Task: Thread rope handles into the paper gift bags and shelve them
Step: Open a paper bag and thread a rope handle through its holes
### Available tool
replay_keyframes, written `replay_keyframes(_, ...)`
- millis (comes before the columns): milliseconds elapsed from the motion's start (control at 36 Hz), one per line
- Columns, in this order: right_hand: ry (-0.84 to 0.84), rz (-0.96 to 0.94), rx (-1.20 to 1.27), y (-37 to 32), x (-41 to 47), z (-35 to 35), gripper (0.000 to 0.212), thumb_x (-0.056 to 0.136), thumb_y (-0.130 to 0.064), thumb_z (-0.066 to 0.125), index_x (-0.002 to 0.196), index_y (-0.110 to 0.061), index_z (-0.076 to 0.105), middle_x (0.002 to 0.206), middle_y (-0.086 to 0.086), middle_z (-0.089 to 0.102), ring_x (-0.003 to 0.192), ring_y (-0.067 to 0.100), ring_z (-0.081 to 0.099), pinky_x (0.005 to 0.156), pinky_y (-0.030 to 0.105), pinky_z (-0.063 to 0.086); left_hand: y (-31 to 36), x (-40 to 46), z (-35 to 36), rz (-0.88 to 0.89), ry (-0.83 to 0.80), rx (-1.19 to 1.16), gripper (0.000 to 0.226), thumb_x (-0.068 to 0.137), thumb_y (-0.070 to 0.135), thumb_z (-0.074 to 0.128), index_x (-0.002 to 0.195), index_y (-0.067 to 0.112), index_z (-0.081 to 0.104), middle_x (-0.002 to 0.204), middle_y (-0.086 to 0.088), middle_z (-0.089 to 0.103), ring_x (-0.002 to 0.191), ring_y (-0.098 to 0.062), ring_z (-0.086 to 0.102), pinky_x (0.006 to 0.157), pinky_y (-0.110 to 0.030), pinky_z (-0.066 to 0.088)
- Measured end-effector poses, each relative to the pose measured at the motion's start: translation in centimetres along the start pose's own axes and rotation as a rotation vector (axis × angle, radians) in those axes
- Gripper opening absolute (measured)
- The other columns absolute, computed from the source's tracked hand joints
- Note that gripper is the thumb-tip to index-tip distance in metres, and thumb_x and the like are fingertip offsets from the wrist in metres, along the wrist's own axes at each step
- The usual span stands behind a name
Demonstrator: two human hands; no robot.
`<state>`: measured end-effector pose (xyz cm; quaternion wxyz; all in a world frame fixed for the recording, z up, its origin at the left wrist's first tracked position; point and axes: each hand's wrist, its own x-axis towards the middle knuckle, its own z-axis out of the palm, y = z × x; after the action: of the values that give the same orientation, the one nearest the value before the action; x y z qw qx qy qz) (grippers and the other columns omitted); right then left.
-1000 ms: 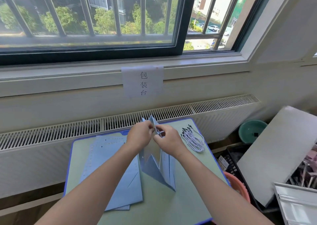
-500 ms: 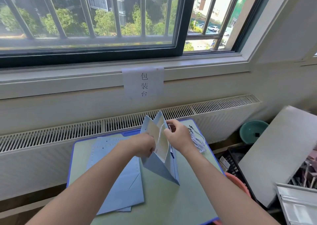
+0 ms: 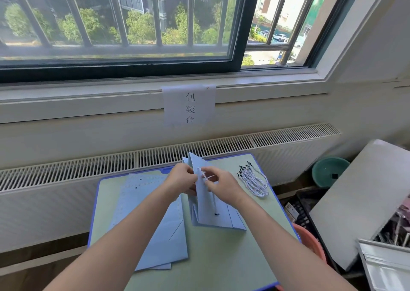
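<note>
A light blue paper gift bag [image 3: 205, 208] stands upright on the small green table [image 3: 221, 257]. My left hand [image 3: 183, 177] grips the bag's top edge from the left. My right hand [image 3: 221, 183] pinches a white-and-blue rope handle [image 3: 207, 176] at the bag's upper edge. One end of the rope hangs down the bag's side, with its black tip [image 3: 216, 213] low on the bag. A stack of flat blue bags [image 3: 155, 224] lies to the left. A bundle of spare rope handles [image 3: 254, 181] lies at the table's back right.
A radiator grille [image 3: 88, 168] runs behind the table under a window sill with a paper sign [image 3: 189, 105]. To the right stand a green basin [image 3: 329, 171], a black crate [image 3: 304, 208], a white board [image 3: 359, 202] and an orange bucket [image 3: 310, 242].
The bag's mouth was spread open half a second ago and now the bag is pressed flatter. My hands have come together at its top edge with the rope.
</note>
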<state>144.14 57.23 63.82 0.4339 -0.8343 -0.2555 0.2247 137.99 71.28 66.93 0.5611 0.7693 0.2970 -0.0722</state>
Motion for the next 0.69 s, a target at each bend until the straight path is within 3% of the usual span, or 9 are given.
replay_keyframes(56,-0.008,0.065,0.016,0.7,0.0,0.2,0.038,0.089,0.002,0.055,0.126,-0.007,0.06,0.09,-0.002,0.06,0.076,0.013,0.059,0.072,0.025,0.053,-0.4,0.0,-0.2,-0.005,0.033,0.01,0.021,0.089,-0.006,0.043,0.071,0.006,0.046,0.068,-0.012,0.052,0.061,-0.03,0.064,0.059,-0.045,0.061)
replay_keyframes(111,-0.009,0.124,0.005,1.6,-0.2,0.2,0.033,0.09,0.0,0.056,0.122,-0.008,0.061,0.084,0.001,0.06,0.07,0.016,0.06,0.068,0.027,0.052,-0.6,0.0,-0.5,-0.011,0.071,0.016,0.014,0.092,-0.002,0.041,0.084,0.005,0.05,0.078,-0.016,0.057,0.064,-0.03,0.064,0.058,-0.043,0.06)
replay_keyframes(194,-0.038,0.189,-0.043,2.7,-0.6,0.1,0.021,0.092,-0.007,0.058,0.111,-0.012,0.064,0.084,0.006,0.066,0.064,0.015,0.06,0.075,0.034,0.055,-0.8,-0.2,-1.1,-0.033,0.072,-0.012,0.014,0.1,0.012,0.039,0.1,0.014,0.052,0.081,-0.013,0.064,0.062,-0.026,0.064,0.054,-0.037,0.055)
replay_keyframes(278,-0.056,0.254,-0.054,3.8,-1.1,0.1,0.011,0.093,-0.009,0.056,0.093,-0.012,0.066,0.081,0.004,0.067,0.063,0.009,0.062,0.078,0.035,0.054,-0.9,-0.2,-1.3,-0.036,0.051,-0.002,0.016,0.103,0.019,0.037,0.111,0.017,0.051,0.088,-0.011,0.066,0.069,-0.026,0.067,0.062,-0.042,0.057)
replay_keyframes(389,-0.043,0.247,-0.14,4.2,-1.4,0.0,0.022,0.096,-0.025,0.058,0.09,-0.007,0.07,0.077,0.001,0.065,0.067,0.013,0.057,0.068,0.03,0.047,-0.7,-0.5,-1.5,-0.062,0.048,-0.084,0.017,0.101,0.012,0.042,0.118,0.013,0.046,0.095,-0.013,0.066,0.073,-0.023,0.068,0.056,-0.035,0.057)
replay_keyframes(444,-0.006,0.212,-0.2,3.9,-1.4,0.0,0.026,0.095,-0.028,0.061,0.09,-0.005,0.071,0.082,0.009,0.064,0.077,0.024,0.057,0.071,0.032,0.043,-0.7,-0.5,-1.6,-0.074,0.033,-0.095,0.022,0.097,0.005,0.045,0.118,0.01,0.047,0.1,-0.015,0.066,0.078,-0.025,0.069,0.061,-0.036,0.058)
replay_keyframes(500,0.035,0.191,-0.208,3.6,-1.4,-0.1,0.026,0.095,-0.028,0.061,0.09,-0.005,0.072,0.078,0.006,0.058,0.075,0.024,0.055,0.069,0.033,0.041,-0.7,-0.6,-1.7,-0.074,0.015,-0.089,0.023,0.093,-0.002,0.047,0.115,0.003,0.053,0.104,-0.018,0.066,0.083,-0.029,0.069,0.068,-0.041,0.06)
replay_keyframes(611,0.043,0.249,0.058,2.9,-1.1,0.1,0.019,0.098,-0.018,0.054,0.085,-0.008,0.064,0.069,0.0,0.057,0.055,0.012,0.051,0.058,0.027,0.043,-1.2,-0.5,-1.7,-0.058,0.005,-0.1,0.023,0.092,-0.003,0.048,0.111,0.0,0.06,0.101,-0.02,0.069,0.085,-0.03,0.07,0.071,-0.04,0.061)
replay_keyframes(694,0.046,0.24,0.229,2.1,-1.2,0.6,0.015,0.098,-0.011,0.055,0.084,-0.007,0.059,0.074,0.006,0.062,0.056,0.015,0.058,0.058,0.029,0.052,-1.5,-0.4,-1.8,-0.048,0.01,-0.113,0.025,0.093,-0.001,0.05,0.114,0.005,0.061,0.095,-0.016,0.071,0.084,-0.029,0.071,0.074,-0.04,0.061)
